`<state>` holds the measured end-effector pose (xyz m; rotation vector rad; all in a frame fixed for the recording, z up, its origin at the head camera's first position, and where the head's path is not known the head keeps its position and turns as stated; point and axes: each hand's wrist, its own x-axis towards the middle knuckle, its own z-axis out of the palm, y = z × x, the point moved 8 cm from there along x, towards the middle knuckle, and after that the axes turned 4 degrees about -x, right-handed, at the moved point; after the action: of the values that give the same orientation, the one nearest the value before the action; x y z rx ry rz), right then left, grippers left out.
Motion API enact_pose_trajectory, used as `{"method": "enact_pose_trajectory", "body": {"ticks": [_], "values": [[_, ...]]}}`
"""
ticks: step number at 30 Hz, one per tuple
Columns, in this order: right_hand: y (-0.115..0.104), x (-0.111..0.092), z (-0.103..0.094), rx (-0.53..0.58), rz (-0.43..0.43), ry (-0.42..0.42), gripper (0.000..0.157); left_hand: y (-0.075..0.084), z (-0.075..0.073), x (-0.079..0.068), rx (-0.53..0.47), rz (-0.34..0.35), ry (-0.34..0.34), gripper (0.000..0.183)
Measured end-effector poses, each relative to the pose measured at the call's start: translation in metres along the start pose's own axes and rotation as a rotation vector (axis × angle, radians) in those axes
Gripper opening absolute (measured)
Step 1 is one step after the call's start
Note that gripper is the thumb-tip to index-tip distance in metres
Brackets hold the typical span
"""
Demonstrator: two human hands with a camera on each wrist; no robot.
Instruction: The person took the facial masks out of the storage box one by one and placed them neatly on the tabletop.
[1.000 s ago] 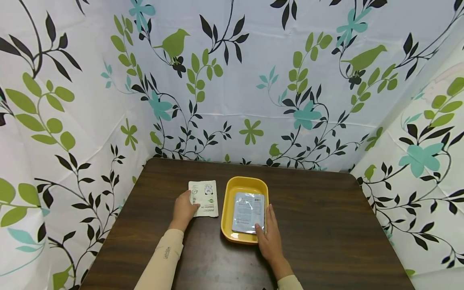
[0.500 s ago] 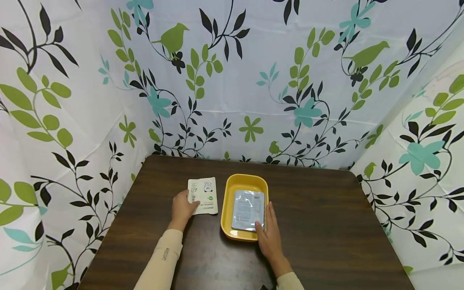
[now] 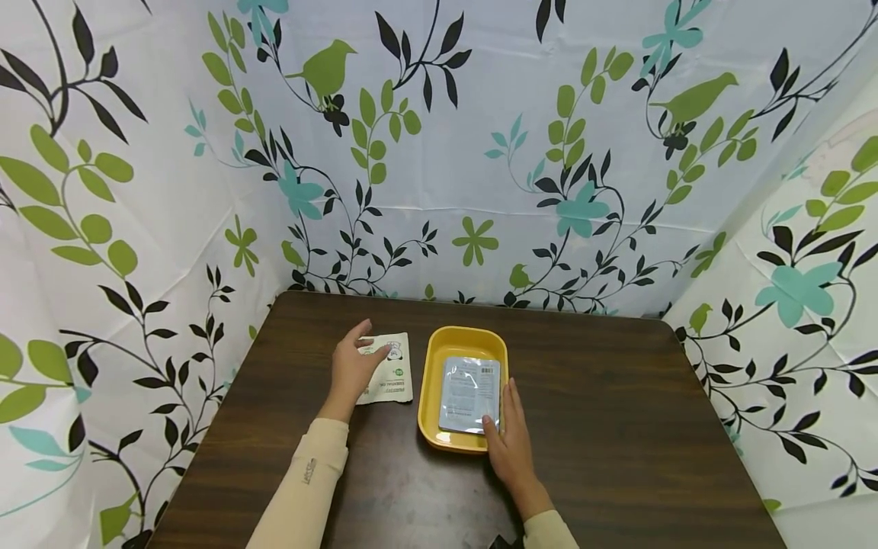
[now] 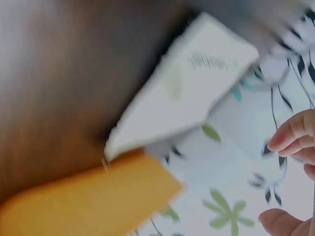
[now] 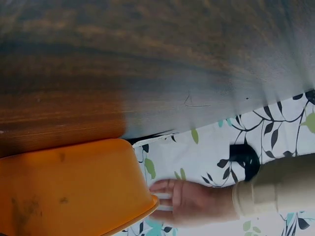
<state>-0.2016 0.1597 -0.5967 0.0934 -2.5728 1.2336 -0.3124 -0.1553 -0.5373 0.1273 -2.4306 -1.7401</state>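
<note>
In the head view my left hand (image 3: 352,371) is raised over the left part of a cream printed packet (image 3: 389,374), thumb and fingers spread apart with nothing between them. The left wrist view has the fingers (image 4: 298,135) at its right edge, apart from the packet (image 4: 182,88). My right hand (image 3: 511,446) holds the right rim of a yellow tray (image 3: 469,340), thumb inside over the edge and fingers along the outer wall. A shiny blue-grey packet (image 3: 469,394) lies flat in the tray. The right wrist view shows the tray's side (image 5: 78,187) and, beyond it, the left hand (image 5: 192,201).
The dark wooden table (image 3: 617,404) carries the tray and the cream packet side by side, a narrow gap between them. White curtains (image 3: 425,152) with leaves and birds enclose the back and both sides. A small black object (image 3: 501,543) shows by the right sleeve.
My left hand has let go of the cream packet, risen off it and spread its fingers. The packet stays on the table, and the right hand stays at the tray.
</note>
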Motion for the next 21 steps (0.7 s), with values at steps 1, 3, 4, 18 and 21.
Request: {"method": "enact_pose_trajectory", "body": {"ticks": [1,3,4,18,21], "values": [[0.0,0.0,0.0,-0.004,0.0,-0.003,0.071,0.009,0.002,0.0,-0.036,0.006,-0.008,0.071],[0.001,0.0,0.0,-0.007,0.01,-0.009,0.072,0.026,0.007,0.001,-0.104,0.02,-0.019,0.071],[0.002,0.0,0.0,-0.006,0.019,-0.014,0.072,0.034,0.01,0.001,-0.131,0.028,-0.026,0.071],[0.003,0.0,0.003,-0.001,0.035,-0.015,0.072,0.064,0.092,-0.024,-0.372,0.064,-0.226,0.072],[0.002,0.001,0.002,-0.007,0.024,-0.006,0.071,0.056,0.11,-0.031,-0.386,0.033,-0.27,0.073]]}}
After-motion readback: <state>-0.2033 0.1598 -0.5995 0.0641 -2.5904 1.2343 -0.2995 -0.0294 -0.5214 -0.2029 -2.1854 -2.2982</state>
